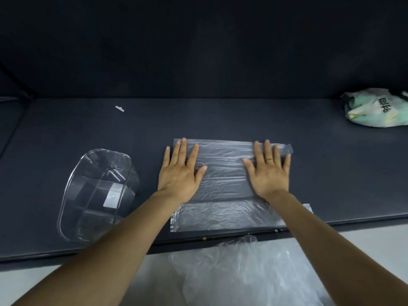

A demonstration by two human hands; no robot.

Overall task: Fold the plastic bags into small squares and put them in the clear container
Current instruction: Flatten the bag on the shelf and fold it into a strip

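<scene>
A clear plastic bag lies flat on the dark table, with a doubled strip along its near edge. My left hand presses flat on the bag's left side, fingers straight and spread. My right hand, with a gold ring, presses flat on the bag's right side. The clear container stands to the left of the bag, apart from my left hand; nothing shows inside it but a white label.
More crumpled clear plastic lies below the table's front edge, between my arms. A printed white and green bag sits at the far right by the dark back wall. A small white scrap lies at the back left.
</scene>
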